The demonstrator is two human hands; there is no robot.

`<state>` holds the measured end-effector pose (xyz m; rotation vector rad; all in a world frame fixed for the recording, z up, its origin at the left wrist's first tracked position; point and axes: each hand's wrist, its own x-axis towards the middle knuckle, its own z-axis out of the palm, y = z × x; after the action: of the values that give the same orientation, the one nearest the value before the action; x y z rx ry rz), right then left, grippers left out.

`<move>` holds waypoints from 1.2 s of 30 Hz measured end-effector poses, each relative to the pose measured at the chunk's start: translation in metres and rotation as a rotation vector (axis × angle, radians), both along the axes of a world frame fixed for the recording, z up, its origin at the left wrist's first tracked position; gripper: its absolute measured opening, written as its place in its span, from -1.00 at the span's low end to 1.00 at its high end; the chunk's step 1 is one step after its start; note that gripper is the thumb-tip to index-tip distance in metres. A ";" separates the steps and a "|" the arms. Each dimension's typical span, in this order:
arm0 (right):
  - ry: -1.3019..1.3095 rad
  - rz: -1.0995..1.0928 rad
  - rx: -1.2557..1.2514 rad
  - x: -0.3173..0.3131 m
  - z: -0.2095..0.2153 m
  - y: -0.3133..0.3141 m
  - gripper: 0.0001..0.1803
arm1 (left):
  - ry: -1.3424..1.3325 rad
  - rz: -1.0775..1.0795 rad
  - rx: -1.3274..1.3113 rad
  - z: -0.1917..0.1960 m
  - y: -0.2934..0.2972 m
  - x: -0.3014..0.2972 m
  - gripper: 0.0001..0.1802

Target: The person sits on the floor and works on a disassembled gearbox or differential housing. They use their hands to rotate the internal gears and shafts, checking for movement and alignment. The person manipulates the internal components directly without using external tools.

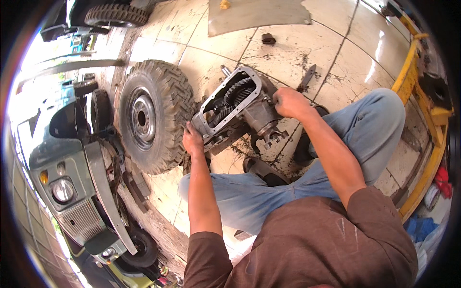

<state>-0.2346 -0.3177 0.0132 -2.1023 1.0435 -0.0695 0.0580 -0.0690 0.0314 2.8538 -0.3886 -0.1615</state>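
A grey metal gearbox (249,99) lies tilted on the floor between my legs, its flanged top opening facing up. Toothed gears (237,93) show inside it. My left hand (193,139) grips the near left end of the housing, close to the tire, with its thumb on the rim. At the right side of the housing my right hand (292,102) is closed, its fingers curled against the far right end. A forked shaft yoke (274,136) sticks out of the gearbox toward me. The undersides of both hands are hidden.
A knobby tire on a steel wheel (142,117) stands left of the gearbox. Beyond lie a metal sheet (259,17), a small dark part (268,39) and a flat pointed tool (307,78) on dirty tiles. A yellow frame (408,67) stands right, a vehicle front (67,182) left.
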 end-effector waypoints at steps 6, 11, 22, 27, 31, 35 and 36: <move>0.027 0.141 0.078 0.003 0.016 -0.006 -0.72 | 0.025 -0.124 -0.082 -0.003 0.011 0.013 -0.20; -0.058 0.116 0.342 0.001 0.057 -0.014 -0.65 | 0.105 -0.162 -0.099 -0.010 0.010 0.016 -0.20; -0.344 -0.053 0.726 0.021 0.078 0.085 -0.71 | 0.222 -0.272 -0.193 -0.023 0.014 0.024 -0.23; -0.078 -0.021 0.886 0.029 0.009 0.179 -0.63 | 0.312 -0.232 -0.252 -0.024 0.020 0.029 -0.03; -0.215 0.014 0.276 0.056 -0.036 0.190 -0.58 | 0.362 -0.196 -0.274 -0.022 0.021 0.032 0.13; -0.156 0.007 -0.035 0.069 -0.049 0.194 -0.59 | 0.356 -0.154 -0.333 -0.022 0.026 0.029 0.16; -0.119 0.030 -0.137 0.070 -0.052 0.195 -0.60 | 0.353 -0.146 -0.340 -0.021 0.026 0.029 0.16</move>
<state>-0.1648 -0.1223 -0.0384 -2.2072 0.9593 -0.2552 0.0866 -0.0429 0.0100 2.4008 -0.4950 -0.5601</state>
